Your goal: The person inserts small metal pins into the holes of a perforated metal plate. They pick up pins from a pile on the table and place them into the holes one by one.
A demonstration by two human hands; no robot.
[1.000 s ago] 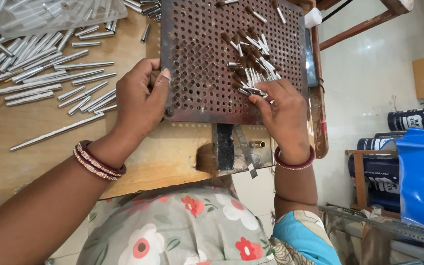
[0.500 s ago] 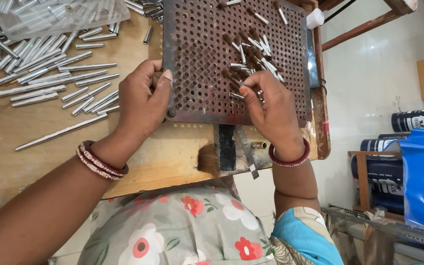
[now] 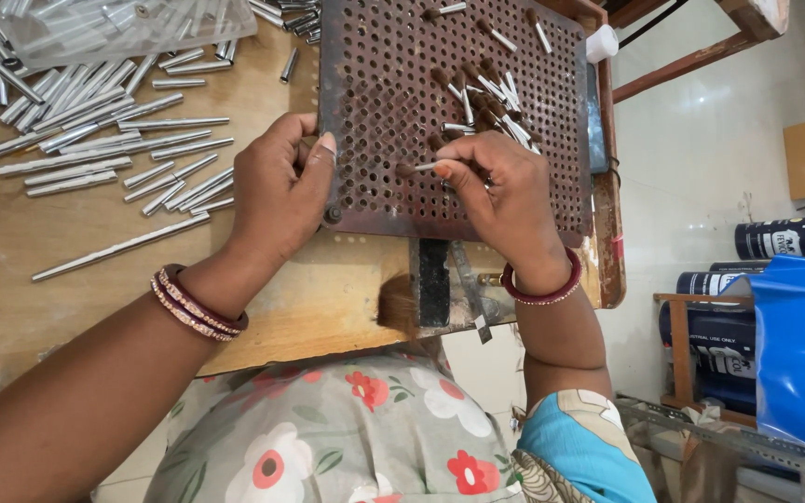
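— What do we see nearest us?
— Our left hand [image 3: 277, 200] clamps the rusty perforated plate's [image 3: 384, 112] edge; our right hand [image 3: 505, 191] pinches a small brush-tipped pin [image 3: 421, 169] over its holes.
— And farther off?
— More pins [image 3: 491, 98] stand in the plate; metal tubes [image 3: 95, 140] litter the wooden surface [image 3: 309, 298].

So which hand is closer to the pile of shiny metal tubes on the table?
Left. The left hand grips the left edge of the rusty holed plate, right beside the metal tubes. The right hand rests on the plate, farther from them.
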